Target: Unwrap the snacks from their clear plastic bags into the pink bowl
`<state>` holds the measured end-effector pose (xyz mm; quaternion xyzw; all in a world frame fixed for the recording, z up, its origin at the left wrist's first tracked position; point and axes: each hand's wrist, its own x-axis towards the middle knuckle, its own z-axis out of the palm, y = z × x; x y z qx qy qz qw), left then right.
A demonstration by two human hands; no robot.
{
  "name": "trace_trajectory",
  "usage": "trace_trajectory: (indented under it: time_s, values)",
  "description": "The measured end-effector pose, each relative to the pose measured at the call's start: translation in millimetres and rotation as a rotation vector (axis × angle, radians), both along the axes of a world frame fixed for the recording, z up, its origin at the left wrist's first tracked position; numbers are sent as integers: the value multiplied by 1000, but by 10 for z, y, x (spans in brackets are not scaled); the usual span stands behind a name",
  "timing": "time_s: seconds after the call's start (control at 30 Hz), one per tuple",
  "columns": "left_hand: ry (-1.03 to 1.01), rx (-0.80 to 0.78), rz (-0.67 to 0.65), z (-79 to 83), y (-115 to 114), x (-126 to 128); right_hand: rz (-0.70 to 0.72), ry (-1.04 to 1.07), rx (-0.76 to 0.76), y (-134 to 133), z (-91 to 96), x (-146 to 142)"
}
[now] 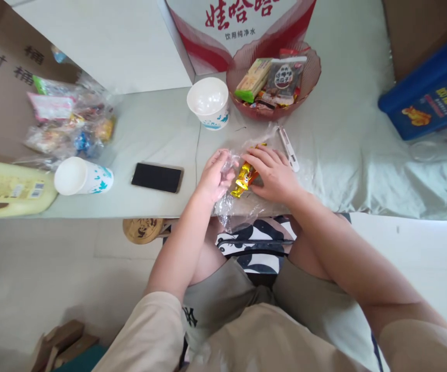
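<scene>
My left hand (217, 175) is closed, its fingers pinching a crumpled clear plastic bag (226, 206) near the table's front edge. Shiny yellow-wrapped candies (242, 181) lie on the bag between my two hands. From the right, my right hand (273, 173) curls its fingers over these candies, hiding part of them. Just beyond that hand lies a slim white cutter-like tool (288, 149). A white paper cup (208, 103) with a blue print stands behind my left hand. To its right is a pink glass bowl (312, 85) with several packaged snacks.
A black phone (157, 177) lies left of my hands. Farther left are a tipped paper cup (83, 176), a pale yellow jug (14, 188) and bagged snacks (76, 116). A white-and-red carton (242, 31) stands behind the bowl; a blue container (428, 88) is at right.
</scene>
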<state>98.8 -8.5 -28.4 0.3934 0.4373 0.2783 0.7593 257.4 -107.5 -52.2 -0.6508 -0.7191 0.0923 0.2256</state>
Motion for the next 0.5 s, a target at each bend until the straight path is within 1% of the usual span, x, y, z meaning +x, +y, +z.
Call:
trace_trajectory:
  time_s: [0.07, 0.13, 0.23, 0.27, 0.3, 0.37, 0.5]
  values:
    - [-32, -56, 30, -1, 47, 13, -17, -1, 10, 6, -3, -14]
    - [-26, -36, 122, -50, 127, 5, -39, -10, 39, 8, 0, -41]
    - [42, 113, 342, -160, 257, -37, -86, -41, 85, -4, 2, -100]
    - [71, 170, 392, -191, 291, -54, -89, -52, 92, -9, 3, -120]
    - [97, 222, 416, -214, 316, -70, -79, -64, 94, -14, 5, -138]
    - [140, 306, 410, -238, 336, -92, -26, -86, 81, -12, 23, -167]
    - [158, 426, 299, -244, 297, -100, 93, -178, 1, 74, 159, -189]
